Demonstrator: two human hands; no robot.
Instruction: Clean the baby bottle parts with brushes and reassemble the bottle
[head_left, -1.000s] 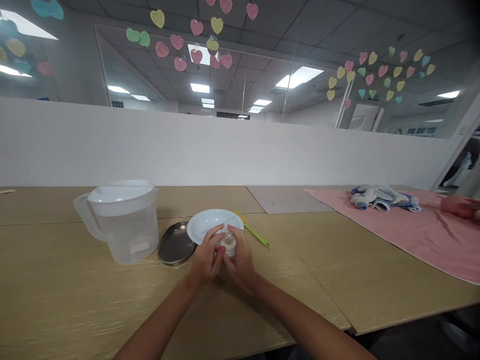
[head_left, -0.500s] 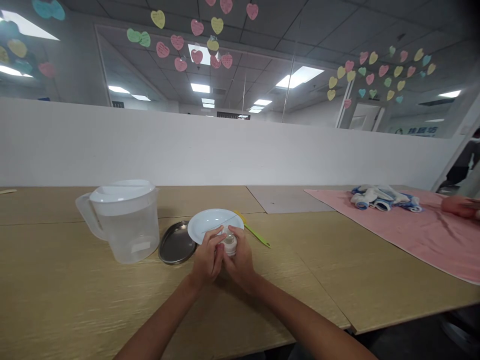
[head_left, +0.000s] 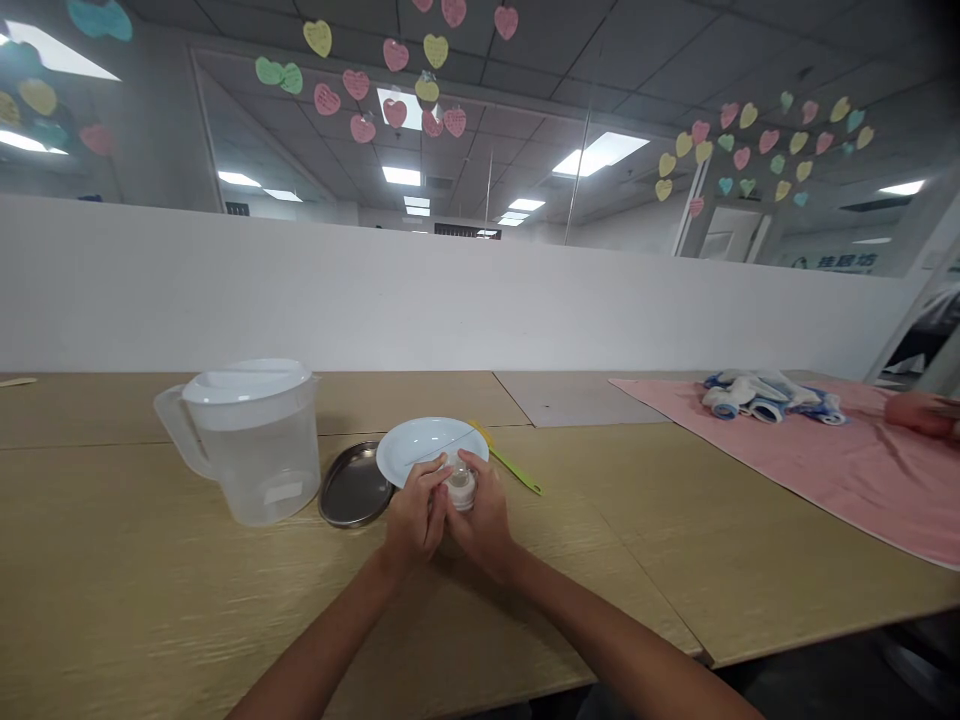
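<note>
A small white ring-shaped piece with a clear, rounded top (head_left: 461, 488), perhaps a bottle cap, is held between my two hands at the middle of the table. My left hand (head_left: 414, 515) has its fingers closed on its left side. From the right, the fingers of my right hand (head_left: 484, 512) wrap round the same piece. Both hands are just in front of a white oval plate (head_left: 409, 440), whose near edge they partly cover. A thin, straight line or stick lies across the plate, too small to make out.
A lidded clear pitcher (head_left: 266, 460) stands left, beside a round metal tray (head_left: 355, 486). A green and yellow brush-like tool (head_left: 517, 472) lies right of the plate. White and blue cloth items (head_left: 769, 396) lie on a pink cloth (head_left: 847, 480) at right.
</note>
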